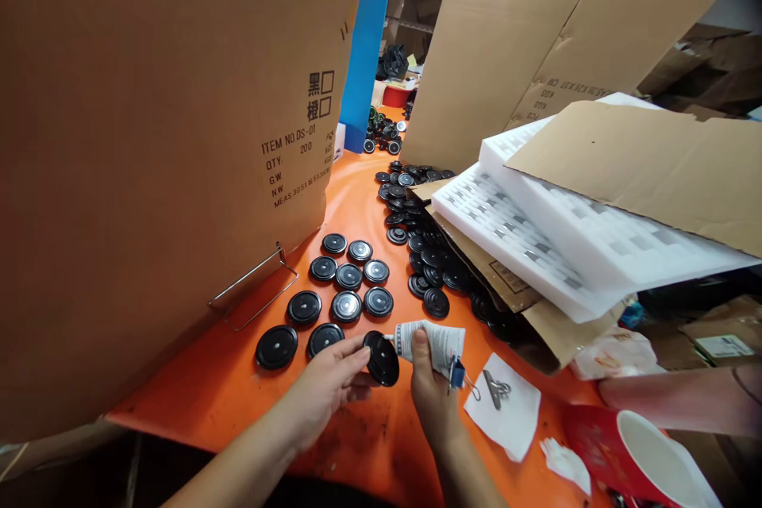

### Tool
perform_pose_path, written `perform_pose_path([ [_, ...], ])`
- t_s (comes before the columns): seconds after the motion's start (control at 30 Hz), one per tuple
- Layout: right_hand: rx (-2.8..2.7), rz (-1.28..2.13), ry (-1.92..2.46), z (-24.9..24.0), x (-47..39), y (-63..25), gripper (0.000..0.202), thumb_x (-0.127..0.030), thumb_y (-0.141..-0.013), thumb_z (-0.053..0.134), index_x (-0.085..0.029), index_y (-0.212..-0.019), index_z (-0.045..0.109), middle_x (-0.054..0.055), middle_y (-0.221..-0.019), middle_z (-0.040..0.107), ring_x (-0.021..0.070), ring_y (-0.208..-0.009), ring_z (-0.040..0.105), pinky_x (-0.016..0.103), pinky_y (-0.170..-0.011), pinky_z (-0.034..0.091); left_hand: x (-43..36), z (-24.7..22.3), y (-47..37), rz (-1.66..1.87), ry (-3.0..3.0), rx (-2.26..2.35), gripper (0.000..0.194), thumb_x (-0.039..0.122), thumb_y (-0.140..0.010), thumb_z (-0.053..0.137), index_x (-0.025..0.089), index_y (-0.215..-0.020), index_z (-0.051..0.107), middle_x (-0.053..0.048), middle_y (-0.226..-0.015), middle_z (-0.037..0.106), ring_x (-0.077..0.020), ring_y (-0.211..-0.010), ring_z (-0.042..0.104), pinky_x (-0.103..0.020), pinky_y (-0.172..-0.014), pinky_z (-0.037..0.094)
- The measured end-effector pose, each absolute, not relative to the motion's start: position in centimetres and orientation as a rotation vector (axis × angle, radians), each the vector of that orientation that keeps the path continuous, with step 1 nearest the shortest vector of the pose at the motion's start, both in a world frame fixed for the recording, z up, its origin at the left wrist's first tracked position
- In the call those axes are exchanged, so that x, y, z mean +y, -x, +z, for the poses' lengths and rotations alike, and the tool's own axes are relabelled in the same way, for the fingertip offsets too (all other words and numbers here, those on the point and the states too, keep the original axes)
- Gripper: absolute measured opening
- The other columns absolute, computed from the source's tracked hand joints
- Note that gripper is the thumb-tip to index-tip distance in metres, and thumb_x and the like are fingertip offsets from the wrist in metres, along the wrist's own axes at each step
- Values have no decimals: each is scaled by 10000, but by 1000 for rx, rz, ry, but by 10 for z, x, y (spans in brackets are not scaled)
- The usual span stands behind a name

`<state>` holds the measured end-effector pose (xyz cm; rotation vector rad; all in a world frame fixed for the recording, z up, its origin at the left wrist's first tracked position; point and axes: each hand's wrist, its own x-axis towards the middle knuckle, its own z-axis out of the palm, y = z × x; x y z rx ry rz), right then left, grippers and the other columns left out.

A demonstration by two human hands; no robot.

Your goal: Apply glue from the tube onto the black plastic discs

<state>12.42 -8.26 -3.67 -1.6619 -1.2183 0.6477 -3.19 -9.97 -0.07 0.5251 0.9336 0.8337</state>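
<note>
Head view: pinches black disc [384,363] in left hand [330,381], grips tube [445,343] in right hand [429,393], with nozzle [389,336] by disc's 1 o'clock rim; apparently dispensing; next probably calls for steady aim.

Held disc [382,363]: between my left fingers [352,363], just left of the tube.
Tube [444,340]: in my right fingers [421,348], nozzle toward the disc.
Laid-out discs [348,277]: on the counter [348,194], beyond my left fingers.
Heaped discs [432,257]: right of those, beside the foam slabs [563,202].
Cardboard panel [167,135]: upright, along my left.
Paper sheet [513,427]: right of my right fingers, metal clip [492,389] on it.
Tub [595,440]: farther right, past the tissue [565,462].
</note>
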Motion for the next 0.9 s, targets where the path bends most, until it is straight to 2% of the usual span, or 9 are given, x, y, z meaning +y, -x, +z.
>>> perform_pose_path([
  [0.1,-1280,599,1616,-39,-83,-128,443,-597,-765,509,-172,-789,632,73,-681,633,236,-713,601,336,-630,462,-99,-2,34,845,-586,985,387,372,-788,604,208,-1138,599,-75,-1013,669,-123,-806,605,-220,-691,432],
  [0.2,-1405,607,1519,-38,-82,-132,360,-521,-776,548,-189,-640,576,19,-585,553,161,-544,507,300,-559,417,-99,-5,35,892,-643,1039,461,354,-748,648,227,-1185,578,-72,-1110,641,-153,-866,592,-247,-718,447],
  [0.33,-1489,620,1465,-32,-83,-133,336,-440,-773,587,-192,-555,524,-11,-549,488,126,-530,442,274,-562,377,-98,-11,35,978,-677,1090,515,291,-706,687,219,-1202,572,-64,-1108,651,-197,-943,589,-287,-800,454],
  [0.47,-1628,642,1422,-33,-85,-131,280,-359,-801,574,-198,-575,534,-16,-549,503,125,-512,442,268,-547,374,-97,-15,34,1079,-688,1091,470,237,-686,699,204,-1147,615,-58,-1102,661,-216,-1015,575,-298,-880,439],
  [0.53,-1612,665,1433,-36,-85,-131,250,-376,-789,584,-202,-609,575,0,-580,555,147,-536,490,285,-568,401,-97,-18,35,1106,-686,1091,441,234,-699,683,210,-1136,622,-55,-1139,644,-220,-1053,560,-303,-901,434],
  [0.63,-1339,776,1587,-43,-83,-132,291,-481,-707,635,-192,-732,658,58,-751,659,228,-718,587,337,-672,446,-94,-24,43,1098,-597,1078,423,277,-750,627,193,-1163,596,-79,-1155,631,-225,-1030,576,-311,-846,466],
  [0.73,-941,886,1741,-48,-80,-136,454,-553,-654,646,-159,-877,672,91,-931,674,277,-895,585,360,-754,445,-85,-29,63,1091,-498,1105,445,318,-784,589,166,-1200,555,-107,-1090,655,-195,-901,628,-283,-760,489],
  [0.8,-790,926,1714,-49,-76,-140,498,-559,-657,641,-139,-922,655,85,-925,672,263,-857,592,344,-716,451,-74,-31,81,1121,-529,1185,451,330,-792,583,164,-1210,541,-115,-1099,650,-190,-887,638,-282,-763,494],
  [0.9,-706,960,1622,-46,-73,-143,447,-550,-660,645,-139,-835,641,47,-733,660,211,-656,577,309,-587,439,-52,-37,109,1161,-645,1362,421,322,-811,558,159,-1199,539,-127,-1154,623,-207,-973,621,-300,-808,499],
])
